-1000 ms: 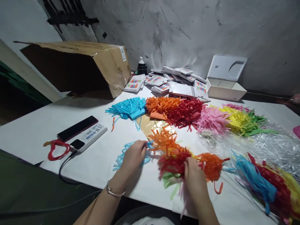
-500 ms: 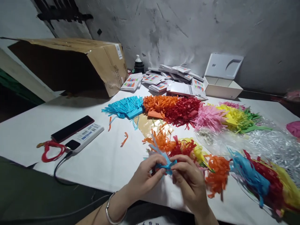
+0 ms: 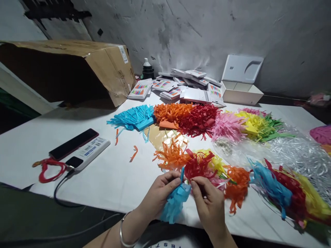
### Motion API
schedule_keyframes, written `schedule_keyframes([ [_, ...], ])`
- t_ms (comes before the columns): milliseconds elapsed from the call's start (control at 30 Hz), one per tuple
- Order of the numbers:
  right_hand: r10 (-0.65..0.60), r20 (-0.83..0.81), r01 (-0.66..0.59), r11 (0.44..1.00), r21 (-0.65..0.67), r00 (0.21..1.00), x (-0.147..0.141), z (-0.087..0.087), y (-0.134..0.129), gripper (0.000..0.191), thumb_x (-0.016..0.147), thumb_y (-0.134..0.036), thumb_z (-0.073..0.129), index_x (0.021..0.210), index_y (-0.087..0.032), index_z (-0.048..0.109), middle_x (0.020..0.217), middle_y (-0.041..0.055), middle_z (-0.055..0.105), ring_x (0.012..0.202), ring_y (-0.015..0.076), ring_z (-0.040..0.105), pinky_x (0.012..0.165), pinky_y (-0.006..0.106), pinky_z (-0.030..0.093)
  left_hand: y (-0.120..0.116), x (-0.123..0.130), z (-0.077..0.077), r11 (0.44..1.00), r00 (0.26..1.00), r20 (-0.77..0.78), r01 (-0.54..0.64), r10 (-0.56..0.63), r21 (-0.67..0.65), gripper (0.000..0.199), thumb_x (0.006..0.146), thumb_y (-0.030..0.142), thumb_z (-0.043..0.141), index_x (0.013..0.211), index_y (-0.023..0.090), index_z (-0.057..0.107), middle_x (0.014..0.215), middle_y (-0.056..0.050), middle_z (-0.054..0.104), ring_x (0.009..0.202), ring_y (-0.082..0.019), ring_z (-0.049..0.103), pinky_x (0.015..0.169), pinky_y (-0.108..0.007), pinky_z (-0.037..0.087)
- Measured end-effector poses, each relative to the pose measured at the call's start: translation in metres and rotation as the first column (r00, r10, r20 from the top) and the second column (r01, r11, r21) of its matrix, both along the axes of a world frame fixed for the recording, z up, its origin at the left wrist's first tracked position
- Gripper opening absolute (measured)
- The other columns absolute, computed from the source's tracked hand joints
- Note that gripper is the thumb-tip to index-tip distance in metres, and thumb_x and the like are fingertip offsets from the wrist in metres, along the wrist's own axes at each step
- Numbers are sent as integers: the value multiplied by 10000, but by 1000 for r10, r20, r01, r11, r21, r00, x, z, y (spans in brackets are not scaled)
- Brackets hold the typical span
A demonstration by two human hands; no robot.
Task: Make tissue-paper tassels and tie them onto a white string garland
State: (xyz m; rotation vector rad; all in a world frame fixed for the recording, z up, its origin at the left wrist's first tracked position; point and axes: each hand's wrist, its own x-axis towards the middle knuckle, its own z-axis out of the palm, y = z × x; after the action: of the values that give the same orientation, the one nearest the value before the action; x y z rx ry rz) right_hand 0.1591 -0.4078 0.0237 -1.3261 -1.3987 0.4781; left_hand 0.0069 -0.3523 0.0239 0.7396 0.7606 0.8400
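Pinching the stem (image 3: 182,174) of a blue tassel (image 3: 174,205), the left hand (image 3: 158,193) is probably letting its strips hang free; the right hand (image 3: 210,203) is bunching its fingers beside the stem, whether gripping anything I cannot tell. Ragged and crinkled, the tassel is drooping by the tabletop's (image 3: 113,179) near edge; an orange tassel (image 3: 172,155) is lying beyond.

1. I believe I am standing in a small handicraft workshop, although a room in a home is also possible.
2. Across the white table (image 3: 116,179) go many paper tassels (image 3: 199,119), mostly grouped by colour in one row.
3. Behind them lies a heap of flat printed boxes (image 3: 195,94), beside a large cardboard box (image 3: 108,72).
4. The grey wall (image 3: 196,27) is scratched and stained.
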Motion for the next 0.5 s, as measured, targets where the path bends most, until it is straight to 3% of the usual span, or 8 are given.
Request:
schedule_keyframes([
  [133, -9, 74, 6, 999, 40, 997, -2, 6, -3, 128, 938, -172, 565, 901, -186, 687, 725, 3, 704, 578, 113, 643, 562, 192, 498, -1, 0, -1, 999, 1000, 12, 17, -16, -28, 310, 701, 399, 862, 826, 145, 734, 781, -27, 697, 677, -125, 615, 663, -222, 507],
  [333, -24, 102, 16, 996, 86, 994, -2, 11, -8, 122, 922, -154, 575, 908, -196, 689, 701, 6, 707, 551, 121, 646, 544, 203, 489, -1, -4, 0, 965, 968, -237, -14, 79, 262, 345, 746, 473, 806, 812, 157, 684, 798, -36, 687, 730, -160, 609, 670, -252, 503],
  [500, -14, 193, -11, 992, 126, 981, -4, 10, -10, 144, 917, -144, 561, 907, -197, 694, 691, 16, 714, 531, 134, 649, 529, 221, 471, 0, -4, 1, 935, 954, -268, -33, 135, 353, 354, 742, 467, 814, 789, 165, 637, 786, -24, 651, 731, -156, 601, 671, -255, 504],
])
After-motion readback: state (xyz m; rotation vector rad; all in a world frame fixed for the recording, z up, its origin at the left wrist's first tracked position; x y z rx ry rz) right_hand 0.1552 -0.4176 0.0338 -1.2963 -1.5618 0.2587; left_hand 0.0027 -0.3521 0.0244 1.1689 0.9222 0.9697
